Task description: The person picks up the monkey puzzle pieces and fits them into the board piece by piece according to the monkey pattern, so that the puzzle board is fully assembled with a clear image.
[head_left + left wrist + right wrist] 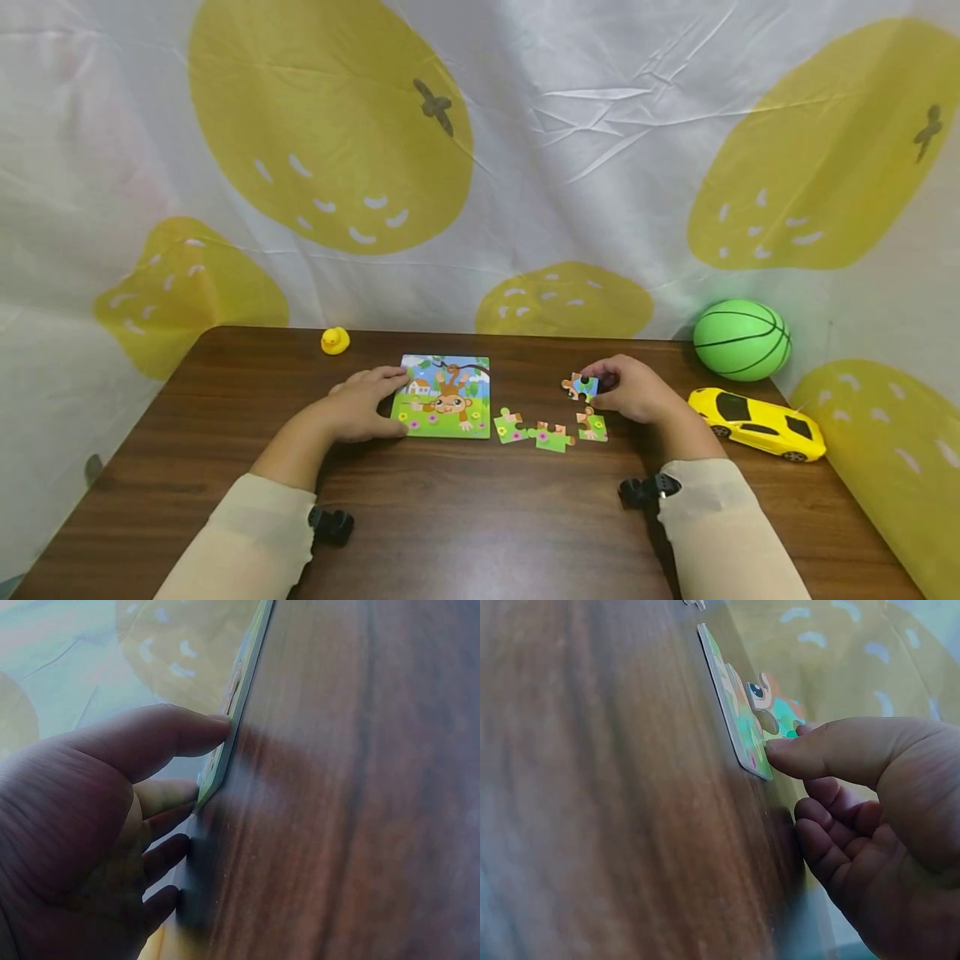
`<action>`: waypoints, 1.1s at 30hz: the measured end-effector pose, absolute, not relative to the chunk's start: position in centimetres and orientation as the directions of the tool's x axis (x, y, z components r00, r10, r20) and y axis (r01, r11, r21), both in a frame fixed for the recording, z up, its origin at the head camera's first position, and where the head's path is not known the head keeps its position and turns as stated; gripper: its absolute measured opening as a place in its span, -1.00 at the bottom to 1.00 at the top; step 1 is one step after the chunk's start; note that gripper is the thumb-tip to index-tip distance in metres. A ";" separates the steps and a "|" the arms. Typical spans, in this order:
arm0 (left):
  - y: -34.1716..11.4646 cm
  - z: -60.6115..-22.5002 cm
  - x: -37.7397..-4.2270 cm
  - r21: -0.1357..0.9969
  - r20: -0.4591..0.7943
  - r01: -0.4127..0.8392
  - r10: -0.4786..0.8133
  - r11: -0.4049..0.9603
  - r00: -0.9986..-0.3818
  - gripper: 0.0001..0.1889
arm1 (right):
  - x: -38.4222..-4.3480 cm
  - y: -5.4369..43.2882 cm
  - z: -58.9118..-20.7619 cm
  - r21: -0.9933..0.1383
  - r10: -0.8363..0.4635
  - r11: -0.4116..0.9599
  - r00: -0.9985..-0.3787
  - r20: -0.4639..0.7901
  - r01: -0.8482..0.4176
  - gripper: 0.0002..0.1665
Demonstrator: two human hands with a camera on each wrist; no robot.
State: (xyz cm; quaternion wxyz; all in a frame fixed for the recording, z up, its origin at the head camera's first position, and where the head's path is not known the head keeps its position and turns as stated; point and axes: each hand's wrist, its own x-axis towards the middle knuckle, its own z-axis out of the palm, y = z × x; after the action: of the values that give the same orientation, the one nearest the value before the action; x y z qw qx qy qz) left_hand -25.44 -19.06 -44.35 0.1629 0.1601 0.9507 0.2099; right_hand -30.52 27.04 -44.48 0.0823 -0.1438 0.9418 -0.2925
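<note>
In the head view my left hand (364,407) rests at the left edge of a square monkey picture board (448,398), thumb at the near corner. The left wrist view shows that thumb and the index fingertip touching the rim of the board (238,697), with the other fingers spread loosely below. My right hand (632,390) pinches a jigsaw piece (576,384) with part of a monkey's face and blue on it. Just on the near side of it lies a green jigsaw piece (596,428). Two more pieces, a corner piece (510,428) and a middle piece (553,439), lie toward the board.
A yellow toy car (756,424) stands right of my right forearm, with a green ball (742,340) behind it. A small yellow rubber duck (335,340) sits at the back left of the brown table (480,525). A lemon-print curtain (585,192) hangs behind.
</note>
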 end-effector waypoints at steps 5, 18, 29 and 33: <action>-18.9 -44.3 -25.4 0.451 -0.249 0.231 0.370 0.862 -0.895 -0.01 | -30.3 27.1 -44.2 -0.554 -0.296 0.806 -0.953 -0.071 -0.209 -0.56; -18.8 -44.4 -25.3 0.454 -0.244 0.233 0.372 0.860 -0.896 -0.01 | -29.4 23.9 -42.0 -0.614 -0.336 0.741 -0.942 0.012 -0.272 -0.70; -18.8 -44.4 -25.3 0.452 -0.239 0.235 0.371 0.860 -0.897 -0.01 | -30.1 16.3 -41.6 -0.746 -0.459 0.617 -0.884 -0.085 -0.249 -0.73; -18.8 -44.2 -25.3 0.449 -0.239 0.230 0.364 0.864 -0.900 -0.02 | -30.8 14.0 -41.8 -0.767 -0.487 0.597 -0.866 -0.113 -0.235 -0.72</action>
State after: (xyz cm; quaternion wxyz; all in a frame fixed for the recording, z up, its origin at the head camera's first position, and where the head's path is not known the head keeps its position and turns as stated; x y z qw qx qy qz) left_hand -25.27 -18.84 -44.23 0.1597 0.1560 0.9520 0.2094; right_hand -30.77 14.02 -41.83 0.1573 -0.2051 0.8796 -0.3992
